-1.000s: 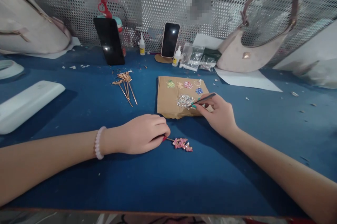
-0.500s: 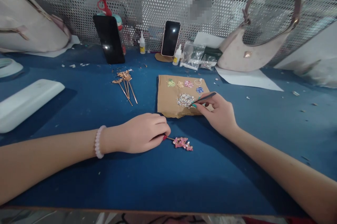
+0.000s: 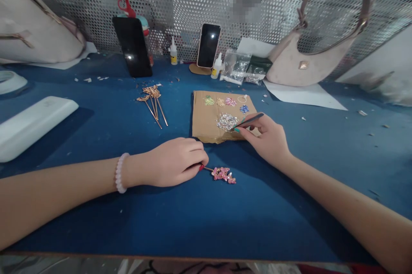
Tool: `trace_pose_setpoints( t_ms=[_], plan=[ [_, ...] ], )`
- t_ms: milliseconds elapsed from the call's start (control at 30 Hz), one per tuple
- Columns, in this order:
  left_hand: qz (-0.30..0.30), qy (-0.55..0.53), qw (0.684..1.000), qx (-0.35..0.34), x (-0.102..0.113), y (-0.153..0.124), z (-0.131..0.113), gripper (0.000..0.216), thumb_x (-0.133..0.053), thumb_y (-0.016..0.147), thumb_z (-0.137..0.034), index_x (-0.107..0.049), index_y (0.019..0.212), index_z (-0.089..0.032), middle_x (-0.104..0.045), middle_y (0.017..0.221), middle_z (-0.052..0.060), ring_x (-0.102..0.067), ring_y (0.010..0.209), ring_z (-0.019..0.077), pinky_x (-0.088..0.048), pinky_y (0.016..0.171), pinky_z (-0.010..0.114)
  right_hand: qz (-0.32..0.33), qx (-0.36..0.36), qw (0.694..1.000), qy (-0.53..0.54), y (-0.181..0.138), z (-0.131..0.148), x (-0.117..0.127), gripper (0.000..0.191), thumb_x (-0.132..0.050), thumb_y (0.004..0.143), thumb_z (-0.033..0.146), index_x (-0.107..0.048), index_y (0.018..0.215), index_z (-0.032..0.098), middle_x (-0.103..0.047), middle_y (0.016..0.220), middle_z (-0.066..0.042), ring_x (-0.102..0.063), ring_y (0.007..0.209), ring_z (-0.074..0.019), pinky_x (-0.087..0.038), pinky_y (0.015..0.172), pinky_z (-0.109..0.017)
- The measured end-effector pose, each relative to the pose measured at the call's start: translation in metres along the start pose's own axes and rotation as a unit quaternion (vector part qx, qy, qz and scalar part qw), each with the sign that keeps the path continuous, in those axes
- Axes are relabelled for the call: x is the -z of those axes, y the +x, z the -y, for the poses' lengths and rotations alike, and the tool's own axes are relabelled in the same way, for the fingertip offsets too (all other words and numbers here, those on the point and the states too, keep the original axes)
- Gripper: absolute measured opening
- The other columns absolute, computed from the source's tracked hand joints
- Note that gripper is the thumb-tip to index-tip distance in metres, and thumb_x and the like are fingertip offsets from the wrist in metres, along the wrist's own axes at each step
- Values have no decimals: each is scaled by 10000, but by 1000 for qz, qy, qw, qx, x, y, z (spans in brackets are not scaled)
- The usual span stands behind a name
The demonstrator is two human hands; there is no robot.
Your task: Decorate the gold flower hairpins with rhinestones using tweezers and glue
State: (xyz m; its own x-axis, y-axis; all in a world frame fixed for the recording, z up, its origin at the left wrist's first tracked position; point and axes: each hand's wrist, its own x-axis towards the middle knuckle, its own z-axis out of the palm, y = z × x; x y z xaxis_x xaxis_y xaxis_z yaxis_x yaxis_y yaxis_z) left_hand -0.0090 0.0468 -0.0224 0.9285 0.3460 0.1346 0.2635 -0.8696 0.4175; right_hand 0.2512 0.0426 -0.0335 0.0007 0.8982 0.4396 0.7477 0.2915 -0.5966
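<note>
My left hand point(image 3: 180, 162) is closed on the thin stem of a hairpin point(image 3: 223, 175), whose pink flowered head rests low over the blue table. Between the fingers of my right hand point(image 3: 268, 136) is a pair of dark tweezers point(image 3: 249, 122). Their tips touch the lower right edge of a pile of silvery rhinestones point(image 3: 227, 122) on a cardboard piece point(image 3: 206, 126). Smaller heaps of green stones point(image 3: 209, 100), yellowish stones point(image 3: 220, 102), pink stones point(image 3: 231, 101) and blue stones point(image 3: 244, 109) lie above it. Whether the tips grip a stone is too small to tell.
Several gold hairpins point(image 3: 154, 100) lie left of the cardboard. Behind stand a black phone point(image 3: 132, 46), another phone point(image 3: 209, 45), two glue bottles point(image 3: 174, 53) and plastic bags point(image 3: 236, 65). A handbag point(image 3: 309, 59) is at right, a white case point(image 3: 35, 123) at left.
Both hands keep almost the same place and grip. The view has shifted very slightly; the tweezers stay at the edge of the silvery pile.
</note>
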Motion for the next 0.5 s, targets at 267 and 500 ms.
trace_pose_setpoints(
  t_ms=[267,500],
  plan=[
    [-3,2,1000,0,0,1,1,166,-394,900,-148,-556,933,-161,-572,900,60,-507,798,175,-401,735,311,0,-7,1000,16,-1,-1,0,130,-647,741,289,-574,836,238,-725,749,-26,-684,706,-229,-492,558,-330],
    [1,0,1000,0,0,1,0,161,-394,898,-143,-551,927,-162,-570,893,58,-502,789,171,-394,726,304,8,-3,1000,8,1,0,1,111,-638,741,257,-584,832,220,-725,730,-24,-669,650,-202,-480,545,-305]
  ],
)
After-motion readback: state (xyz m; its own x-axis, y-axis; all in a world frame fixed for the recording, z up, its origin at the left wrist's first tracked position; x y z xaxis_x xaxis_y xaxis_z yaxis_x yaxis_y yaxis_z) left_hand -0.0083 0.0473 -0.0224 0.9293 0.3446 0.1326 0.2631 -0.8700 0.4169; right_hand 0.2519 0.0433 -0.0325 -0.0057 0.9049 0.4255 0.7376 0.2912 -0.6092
